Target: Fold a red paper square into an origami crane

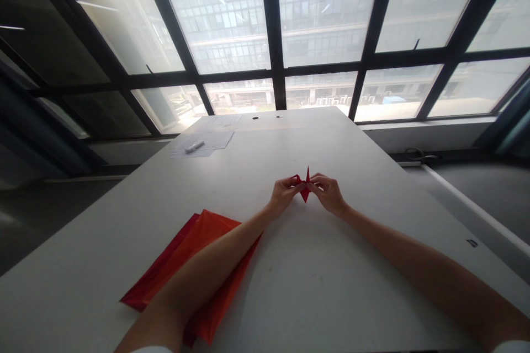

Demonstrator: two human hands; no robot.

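Between my two hands, a small red origami crane is held above the white table, with one pointed tip rising upward. My left hand pinches its left side, and my right hand pinches its right side. My fingers hide part of the folds. Under my left forearm lies a loose stack of red and orange paper sheets, partly covered by the arm.
Printed white papers lie at the far left of the table, with a white marker on top. The table's far end meets a low ledge below large dark-framed windows. Floor shows past both side edges.
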